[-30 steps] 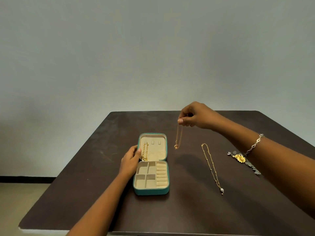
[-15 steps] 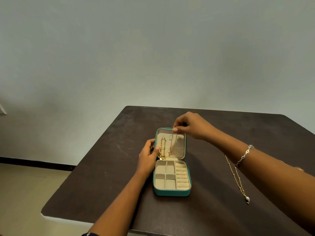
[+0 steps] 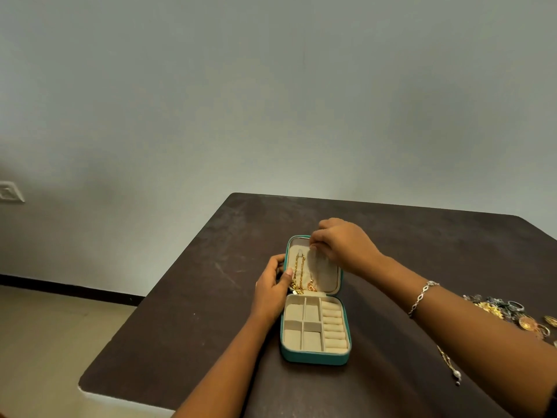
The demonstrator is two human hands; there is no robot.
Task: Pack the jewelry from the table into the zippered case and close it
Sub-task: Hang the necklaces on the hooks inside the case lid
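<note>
A teal zippered case (image 3: pixel 313 359) lies open on the dark table (image 3: pixel 193 321), its beige lid raised at the far side. My left hand (image 3: pixel 271 289) grips the lid's left edge, thumb beside a gold chain (image 3: pixel 297 274) hanging inside. My right hand (image 3: pixel 340 244) pinches the top of a thin gold necklace (image 3: pixel 312 285) at the lid's upper part; its pendant hangs near the lid's bottom. The lower tray's compartments and ring rolls hold nothing.
At the right edge lies a heap of jewelry (image 3: pixel 509 310) with gold and silver pieces. A gold beaded necklace with a pearl end (image 3: pixel 450 365) lies under my right forearm. The table's left edge drops to a tan floor.
My right hand carried the thin necklace from above the table to the lid, where it now hangs inside. My left hand stayed on the lid's edge. The view shifted left.
</note>
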